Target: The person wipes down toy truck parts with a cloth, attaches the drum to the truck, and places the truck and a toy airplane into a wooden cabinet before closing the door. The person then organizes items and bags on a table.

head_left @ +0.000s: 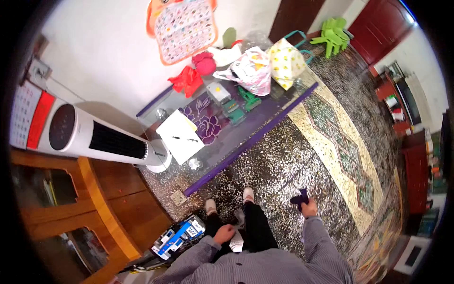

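Observation:
On the right, my right hand (309,208) is closed on a bunched dark purple cloth (299,199), held out over the speckled floor. Its exact kind is not clear. My left hand (224,234) is curled in front of my legs, beside a white item (237,242) and a crumpled translucent piece (240,218) that looks like plastic. Its fingers are closed, but what they hold is too small to make out. Both feet, in pale shoes (248,193), stand near the front of a low table with a purple edge (250,145).
Paper sheets (178,135) with pens, green and grey boxes (233,111) and bags (250,71) are on the table. A white tower fan (113,139) stands left of it. A blue-and-white package (177,237) lies by the wooden cabinet (137,208). Green items (332,36) sit far back.

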Tool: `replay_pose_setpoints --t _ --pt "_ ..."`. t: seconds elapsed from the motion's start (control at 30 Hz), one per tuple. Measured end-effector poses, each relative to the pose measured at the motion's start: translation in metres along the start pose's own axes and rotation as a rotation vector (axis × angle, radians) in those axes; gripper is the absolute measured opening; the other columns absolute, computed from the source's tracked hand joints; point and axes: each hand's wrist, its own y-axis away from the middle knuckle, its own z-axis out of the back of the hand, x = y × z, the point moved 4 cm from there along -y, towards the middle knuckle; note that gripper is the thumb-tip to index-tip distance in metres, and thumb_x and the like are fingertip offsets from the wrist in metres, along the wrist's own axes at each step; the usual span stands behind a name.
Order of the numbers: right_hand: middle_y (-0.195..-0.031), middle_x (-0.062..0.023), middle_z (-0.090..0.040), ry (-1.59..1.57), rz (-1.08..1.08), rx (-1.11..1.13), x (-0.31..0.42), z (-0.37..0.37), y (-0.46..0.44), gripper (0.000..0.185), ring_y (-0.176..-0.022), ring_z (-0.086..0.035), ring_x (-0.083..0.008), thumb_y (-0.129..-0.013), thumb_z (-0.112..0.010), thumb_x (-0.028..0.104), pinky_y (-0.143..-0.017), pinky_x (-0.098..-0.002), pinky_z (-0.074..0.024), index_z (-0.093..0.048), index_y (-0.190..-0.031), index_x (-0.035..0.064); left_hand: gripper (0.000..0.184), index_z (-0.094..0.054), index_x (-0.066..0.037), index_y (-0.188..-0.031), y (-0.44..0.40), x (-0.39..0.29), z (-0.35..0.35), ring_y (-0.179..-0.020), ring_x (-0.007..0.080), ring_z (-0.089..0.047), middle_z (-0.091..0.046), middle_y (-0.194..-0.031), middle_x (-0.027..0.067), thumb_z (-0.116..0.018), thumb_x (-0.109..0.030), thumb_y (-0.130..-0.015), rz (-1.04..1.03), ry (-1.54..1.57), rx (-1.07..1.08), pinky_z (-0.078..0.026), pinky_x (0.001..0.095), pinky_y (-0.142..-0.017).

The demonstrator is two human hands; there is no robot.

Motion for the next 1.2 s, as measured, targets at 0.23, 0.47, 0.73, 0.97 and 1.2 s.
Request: replay_pose_setpoints --t 0.23,0.47,0.73,0.97,1.2 --pt "-0.1 -0.0226 -0.067 -0.361 -0.629 -0.132 -0.129 0.013 0.249 0.044 -0.09 -0.063 -0.0382 -0.076 -0.057 0.017 -0.085 -0.0426 -0.0476 -0.059 -0.116 -0.0012 0.025 -0.062 0.0 -0.096 -0.001 -0.212 0.096 -0.078 0.0217 -0.062 -0.063 -0.086 0.0091 -0.06 -0.024 -0.088 -0.361 0.1 0.328 -0.049 0.0337 -0.071" --pt "-0.101 -0.0219 -0.067 -0.506 -1.251 -0.126 -0.134 -0.105 0.416 0.043 -0.092 -0.064 -0.035 -0.078 -0.058 0.017 -0.081 -0.0425 -0.0503 -0.058 -0.116 -0.0037 0.029 -0.059 0.001 -0.096 0.132 -0.482 0.201 -0.088 0.0276 -0.058 -0.059 -0.098 0.0117 -0.049 -0.026 -0.096 -1.22 0.709 0.715 -0.045 0.0398 -0.085" --pt "-0.1 -0.0189 -0.068 -1.007 -1.335 -0.395 -0.146 -0.132 0.397 0.04 -0.092 -0.065 -0.0306 -0.078 -0.058 0.018 -0.083 -0.0388 -0.0508 -0.06 -0.11 -0.0057 0.034 -0.047 -0.016 -0.125 0.22 -0.596 0.143 -0.083 0.0289 -0.06 -0.046 -0.122 0.0077 -0.04 -0.038 -0.1 -1.375 0.824 1.249 -0.049 0.0504 -0.081" --pt "-0.1 -0.0242 -0.066 -0.686 -1.17 -0.602 -0.19 -0.055 0.326 0.048 -0.095 -0.063 -0.0375 -0.076 -0.062 0.03 -0.086 -0.042 -0.048 -0.059 -0.111 -0.0026 0.027 -0.049 -0.016 -0.115 0.207 -0.654 0.032 -0.082 0.0278 -0.059 -0.047 -0.119 0.0086 -0.042 -0.036 -0.1 -1.389 0.917 1.598 -0.048 0.0509 -0.079" --pt "-0.097 -0.0229 -0.067 -0.736 -1.243 -0.621 -0.216 -0.053 0.311 0.045 -0.093 -0.064 -0.04 -0.072 -0.063 0.026 -0.086 -0.045 -0.0483 -0.062 -0.109 0.0008 0.022 -0.049 -0.016 -0.108 0.191 -0.698 -0.037 -0.081 0.0267 -0.058 -0.048 -0.118 0.0098 -0.044 -0.036 -0.099 -1.301 1.022 1.593 -0.046 0.0515 -0.078"
